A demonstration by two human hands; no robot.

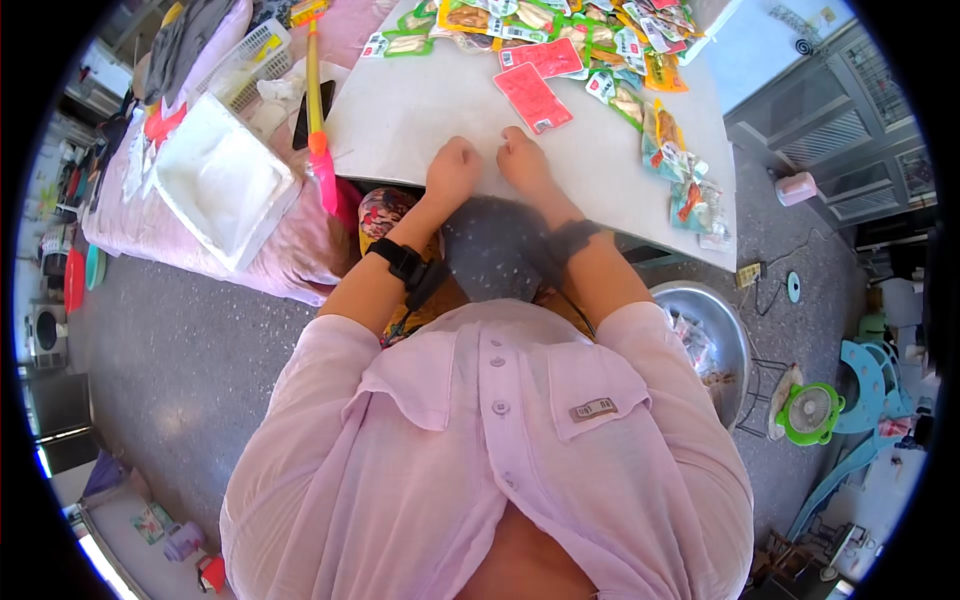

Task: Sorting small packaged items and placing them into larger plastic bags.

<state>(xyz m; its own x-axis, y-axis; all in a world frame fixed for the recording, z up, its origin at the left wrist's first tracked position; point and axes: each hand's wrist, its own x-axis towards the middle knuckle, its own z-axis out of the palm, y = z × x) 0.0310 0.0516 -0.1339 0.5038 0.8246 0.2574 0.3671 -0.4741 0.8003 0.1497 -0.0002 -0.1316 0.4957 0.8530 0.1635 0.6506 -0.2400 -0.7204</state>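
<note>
My left hand [454, 171] is curled into a fist at the near edge of the white tabletop [420, 97]. Beside it, a small gap apart, my right hand [523, 159] is also curled, and I see nothing in either one. Just beyond the right hand lies a red packet [534, 97], with another red packet [551, 58] behind it. Farther back is a heap of sealed food pouches [585, 34], some green-edged, some orange. A dark speckled thing [495, 247] shows between my forearms; I cannot tell what it is.
Several pouches [667, 142] trail down the table's right side. On the pink cloth [225, 259] at left sit a white foam box [225, 180], a plastic basket [247, 67], a phone [313, 116] and a yellow-handled tool [315, 82]. A metal basin [709, 337] stands at lower right.
</note>
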